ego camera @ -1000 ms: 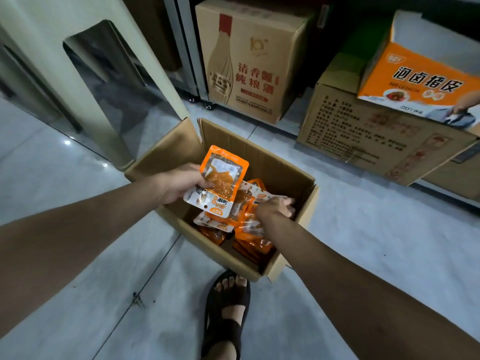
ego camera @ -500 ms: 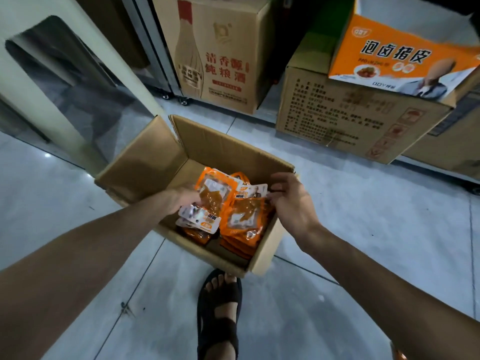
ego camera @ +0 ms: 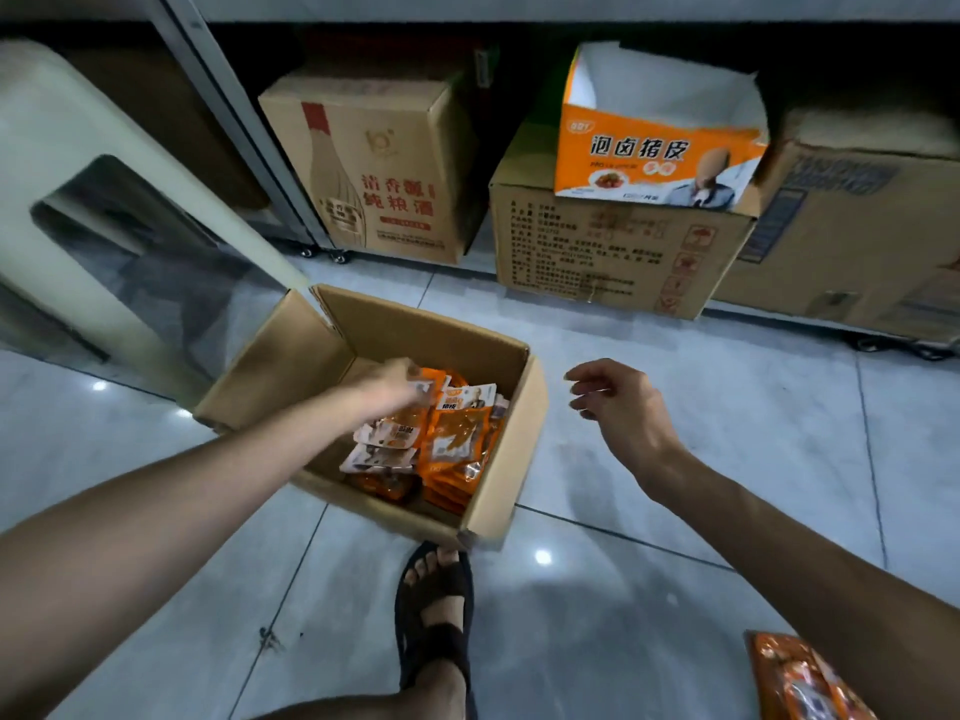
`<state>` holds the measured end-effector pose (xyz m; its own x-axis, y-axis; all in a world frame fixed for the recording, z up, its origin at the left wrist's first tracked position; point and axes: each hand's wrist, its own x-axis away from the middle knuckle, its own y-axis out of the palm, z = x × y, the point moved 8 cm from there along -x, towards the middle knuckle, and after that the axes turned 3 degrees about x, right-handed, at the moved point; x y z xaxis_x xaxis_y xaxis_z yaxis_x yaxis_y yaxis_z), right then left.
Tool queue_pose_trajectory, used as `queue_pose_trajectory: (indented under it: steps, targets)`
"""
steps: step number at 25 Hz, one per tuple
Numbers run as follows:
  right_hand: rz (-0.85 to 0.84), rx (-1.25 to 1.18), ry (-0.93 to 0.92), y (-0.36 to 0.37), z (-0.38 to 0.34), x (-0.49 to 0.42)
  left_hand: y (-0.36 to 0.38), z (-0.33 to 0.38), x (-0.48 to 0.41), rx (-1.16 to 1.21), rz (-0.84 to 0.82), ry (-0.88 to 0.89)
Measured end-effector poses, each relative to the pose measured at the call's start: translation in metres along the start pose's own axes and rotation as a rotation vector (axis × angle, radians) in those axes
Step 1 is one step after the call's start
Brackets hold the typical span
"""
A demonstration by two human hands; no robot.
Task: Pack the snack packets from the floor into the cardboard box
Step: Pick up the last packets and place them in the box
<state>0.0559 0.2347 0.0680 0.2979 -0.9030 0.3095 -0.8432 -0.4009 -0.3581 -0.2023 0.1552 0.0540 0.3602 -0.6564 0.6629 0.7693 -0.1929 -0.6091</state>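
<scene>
Grey tiled floor (ego camera: 675,589) with stacked cartons behind; open cardboard box (ego camera: 498,491) in the middle.
Left hand (ego camera: 387,384) reaches into the box, touching the orange snack packets (ego camera: 457,439); its grip is unclear. Right hand (ego camera: 618,402) hovers beside the box, fingers loosely curled, empty. More packets (ego camera: 800,678) lie bottom right.

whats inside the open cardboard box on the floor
Orange snack packets piled in the cardboard box, with the left hand on them. The lower packets and the box bottom are covered.

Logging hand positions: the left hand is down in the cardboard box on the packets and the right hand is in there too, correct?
Not quite. The head view shows the right hand empty outside the cardboard box, over the floor. The left hand is inside, on the packets.
</scene>
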Motion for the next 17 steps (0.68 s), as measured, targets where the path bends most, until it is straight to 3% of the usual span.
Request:
queue_pose_trajectory:
  steps: [5,9,13,17]
  targets:
    - [-0.005,0.042,0.069,-0.102,0.035,0.041,0.049,0.122,0.065,-0.089,-0.112,0.302]
    - [0.011,0.103,0.272,-0.209,0.129,0.076,0.127,0.197,0.102,-0.090,-0.199,0.411]
    - [0.042,0.352,0.517,-0.271,0.259,0.123,0.221,0.227,0.111,-0.107,-0.315,0.427]
    - [-0.127,0.677,0.666,-0.260,0.360,0.171,0.313,0.218,0.101,-0.088,-0.374,0.312]
